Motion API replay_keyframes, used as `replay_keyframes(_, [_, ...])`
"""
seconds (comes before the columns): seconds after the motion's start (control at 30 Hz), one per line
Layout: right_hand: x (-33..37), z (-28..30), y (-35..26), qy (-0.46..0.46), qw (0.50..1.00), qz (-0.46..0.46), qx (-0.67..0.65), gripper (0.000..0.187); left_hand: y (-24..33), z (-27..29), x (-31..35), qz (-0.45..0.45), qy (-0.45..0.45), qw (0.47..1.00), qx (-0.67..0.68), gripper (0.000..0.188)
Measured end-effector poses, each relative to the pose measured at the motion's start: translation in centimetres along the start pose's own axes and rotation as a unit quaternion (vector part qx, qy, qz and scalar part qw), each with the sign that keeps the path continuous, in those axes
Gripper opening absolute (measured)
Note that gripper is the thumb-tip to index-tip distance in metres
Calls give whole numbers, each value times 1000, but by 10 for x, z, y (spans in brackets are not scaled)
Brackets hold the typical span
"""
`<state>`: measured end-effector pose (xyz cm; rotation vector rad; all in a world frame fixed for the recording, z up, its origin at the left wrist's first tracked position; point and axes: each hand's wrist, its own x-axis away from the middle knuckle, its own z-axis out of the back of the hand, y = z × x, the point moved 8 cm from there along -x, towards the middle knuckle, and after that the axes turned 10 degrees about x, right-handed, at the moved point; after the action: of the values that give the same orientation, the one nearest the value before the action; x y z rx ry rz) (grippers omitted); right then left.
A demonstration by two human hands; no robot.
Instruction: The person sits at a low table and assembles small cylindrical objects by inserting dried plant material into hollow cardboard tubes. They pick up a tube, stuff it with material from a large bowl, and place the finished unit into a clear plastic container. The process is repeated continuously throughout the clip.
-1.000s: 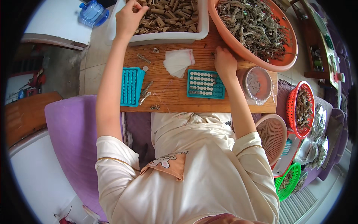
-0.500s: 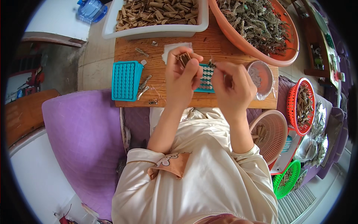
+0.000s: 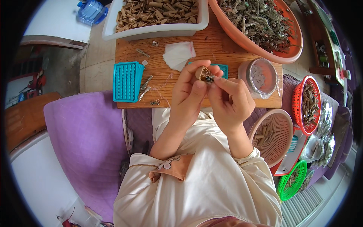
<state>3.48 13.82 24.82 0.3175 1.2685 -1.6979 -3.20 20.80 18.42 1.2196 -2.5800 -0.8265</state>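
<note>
Above the wooden table (image 3: pixel 151 49), my left hand (image 3: pixel 189 92) is closed around a brown half-round plastic shell (image 3: pixel 199 72), its hollow side turned up. The fingers of my right hand (image 3: pixel 231 101) pinch a small dark electronic part with thin wires (image 3: pixel 208 78) at the shell's open side. Both hands meet there, and the fingertips hide how far the part sits inside. Behind them lies a teal tray (image 3: pixel 224 70), largely covered by the hands. Small clear plastic bags (image 3: pixel 177 55) lie just beyond my left hand.
A white bin (image 3: pixel 159 32) of brown shells and an orange basin (image 3: pixel 261 55) of tangled wired parts stand at the back. A clear tub (image 3: pixel 247 77) holds white pieces at right. Teal trays (image 3: pixel 126 81) are stacked at left. Pink (image 3: pixel 281 142), red (image 3: pixel 297 98) and green baskets (image 3: pixel 300 178) stand right.
My hands have come together. The right hand has brought the small wired part from over the teal tray to the shell, which the left hand has lowered and turned.
</note>
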Motion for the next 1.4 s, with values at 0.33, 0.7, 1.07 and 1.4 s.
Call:
replay_keyframes(0.33, [7, 10, -5, 34, 996, 52, -58, 21, 3, 5, 5, -6, -63, 996, -60, 42])
replay_keyframes(0.7, [10, -6, -10, -90, 994, 59, -11, 22, 4, 7, 9, 8, 16, 999, 38, 51])
replay_keyframes(1.07, [31, -9, 29, -85, 981, -126, -124, 14, 3, 8, 14, -3, 106, 993, -44, 36])
replay_keyframes(1.4, [46, -17, 41, -138, 934, -245, -222, 18, -22, 21, 18, 137, 154, 949, 240, 30])
